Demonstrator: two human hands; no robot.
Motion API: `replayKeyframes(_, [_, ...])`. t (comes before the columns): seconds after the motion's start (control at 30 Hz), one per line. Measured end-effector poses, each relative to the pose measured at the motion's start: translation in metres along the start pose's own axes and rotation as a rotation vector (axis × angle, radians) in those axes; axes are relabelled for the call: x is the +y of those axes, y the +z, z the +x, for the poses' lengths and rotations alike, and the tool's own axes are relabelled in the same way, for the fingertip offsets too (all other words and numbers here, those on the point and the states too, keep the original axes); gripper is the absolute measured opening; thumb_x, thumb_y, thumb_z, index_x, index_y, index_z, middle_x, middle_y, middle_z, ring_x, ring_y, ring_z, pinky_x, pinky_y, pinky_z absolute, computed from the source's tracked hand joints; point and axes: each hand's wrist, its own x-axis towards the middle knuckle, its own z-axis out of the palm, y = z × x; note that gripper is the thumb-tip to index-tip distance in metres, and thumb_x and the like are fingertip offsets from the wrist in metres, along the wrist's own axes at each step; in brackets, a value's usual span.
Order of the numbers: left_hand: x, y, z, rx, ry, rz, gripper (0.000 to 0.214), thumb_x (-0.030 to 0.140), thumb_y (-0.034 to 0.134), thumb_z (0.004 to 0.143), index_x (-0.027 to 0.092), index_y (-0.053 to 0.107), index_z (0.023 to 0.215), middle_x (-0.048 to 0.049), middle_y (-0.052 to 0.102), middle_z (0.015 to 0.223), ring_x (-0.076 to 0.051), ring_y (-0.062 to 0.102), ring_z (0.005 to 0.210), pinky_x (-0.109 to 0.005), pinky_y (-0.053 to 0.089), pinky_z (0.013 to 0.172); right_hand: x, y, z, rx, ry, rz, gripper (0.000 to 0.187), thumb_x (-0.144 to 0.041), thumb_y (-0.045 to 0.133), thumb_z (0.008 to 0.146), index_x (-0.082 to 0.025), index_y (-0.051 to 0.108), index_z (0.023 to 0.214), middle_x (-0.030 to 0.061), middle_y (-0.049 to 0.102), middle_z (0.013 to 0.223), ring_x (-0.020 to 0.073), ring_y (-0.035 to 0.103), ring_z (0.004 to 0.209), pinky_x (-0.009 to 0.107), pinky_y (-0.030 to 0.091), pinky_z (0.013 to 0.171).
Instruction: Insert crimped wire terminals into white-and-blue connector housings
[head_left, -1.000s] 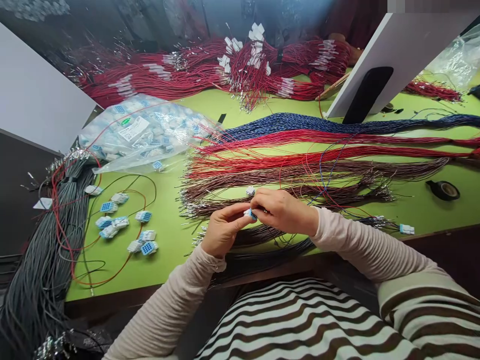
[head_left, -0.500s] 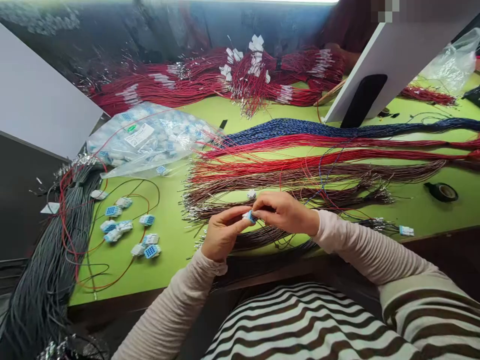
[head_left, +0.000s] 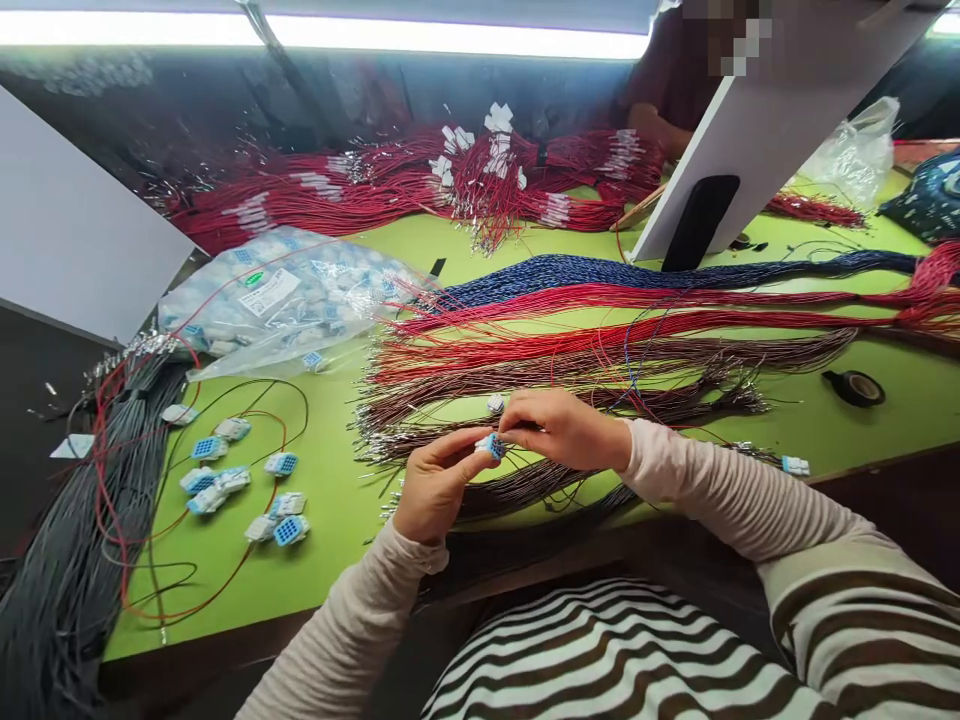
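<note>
Between the thumb and fingers of my left hand (head_left: 431, 490) is a small white and blue connector housing (head_left: 492, 447), its blue holed face turned toward my right hand. My right hand (head_left: 562, 428) is pinched closed right beside that face; whatever is in its fingertips is too small to make out. Another white connector (head_left: 495, 403) lies just beyond the fingers. Under and behind both hands run bundles of brown wires (head_left: 442, 382) with metal terminals at their left ends.
Several loose connectors (head_left: 289, 530) lie at the left, near a bag of connectors (head_left: 292, 290). Grey wires (head_left: 82, 500) hang over the left edge. Red wires (head_left: 660, 322) and blue wires (head_left: 555, 278) stretch rightward. Black tape (head_left: 855, 388) and a white panel (head_left: 765, 120) stand right.
The view has tilted upward and shifted slightly right. My right fingertips have drawn back a little, and more of the connector's blue face shows. My left hand still holds it.
</note>
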Motion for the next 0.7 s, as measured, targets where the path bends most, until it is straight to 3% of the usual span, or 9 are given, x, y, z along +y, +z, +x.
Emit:
replayKeyframes(0.07, [0.002,0.0,0.001,0.04,-0.02,-0.012,0.026,0.022,0.085,0.058,0.019,0.077,0.083,-0.0041,0.075,0.08,-0.013,0.067,0.068,-0.021,0.056,0.062,0.021,-0.023,0.009,-0.06,0.093,-0.088,0.016,-0.023,0.052,0.092,-0.013,0.064,0.091,0.0055,0.065,0.086,0.0118,0.058,0.079,0.022,0.044,0.073])
replayKeyframes(0.2, [0.003,0.003,0.002,0.063,-0.067,-0.027,0.029,0.024,0.086,0.056,0.018,0.077,0.083,-0.0044,0.075,0.079,-0.014,0.067,0.069,-0.021,0.057,0.063,0.085,-0.067,0.026,-0.141,0.517,-0.511,0.027,-0.022,0.044,0.095,-0.009,0.063,0.109,0.0146,0.065,0.108,0.0162,0.058,0.097,0.026,0.041,0.083])
replayKeyframes(0.3, [0.002,0.006,0.002,0.049,-0.117,-0.023,0.03,0.025,0.086,0.056,0.018,0.077,0.083,-0.0045,0.075,0.079,-0.013,0.067,0.068,-0.02,0.057,0.063,0.119,-0.073,0.042,-0.232,0.634,-0.601,0.03,-0.027,0.049,0.092,-0.006,0.066,0.105,0.0188,0.067,0.104,0.0198,0.06,0.09,0.028,0.041,0.078])
replayKeyframes(0.4, [0.0,0.006,0.003,0.03,-0.157,-0.014,0.03,0.027,0.086,0.058,0.018,0.076,0.085,-0.0045,0.075,0.079,-0.013,0.067,0.068,-0.021,0.057,0.065,0.122,-0.05,0.066,-0.331,0.56,-0.541,0.038,-0.041,0.045,0.093,-0.013,0.069,0.101,0.0132,0.068,0.1,0.0193,0.062,0.088,0.027,0.042,0.077])
replayKeyframes(0.53, [-0.001,0.005,0.005,0.024,-0.187,-0.013,0.031,0.028,0.085,0.058,0.018,0.076,0.086,-0.0049,0.074,0.079,-0.013,0.067,0.068,-0.022,0.057,0.065,0.096,0.0,0.106,-0.34,0.422,-0.51,0.042,-0.043,0.041,0.094,-0.013,0.065,0.113,0.015,0.064,0.108,0.0237,0.059,0.1,0.033,0.043,0.086])
replayKeyframes(0.7, [-0.002,0.005,0.005,0.021,-0.201,0.0,0.031,0.027,0.086,0.057,0.018,0.076,0.086,-0.0046,0.074,0.08,-0.013,0.066,0.069,-0.02,0.056,0.065,0.07,0.053,0.14,-0.312,0.207,-0.374,0.046,-0.038,0.042,0.095,-0.029,0.041,0.14,0.0072,0.045,0.141,0.0275,0.044,0.122,0.05,0.038,0.099])
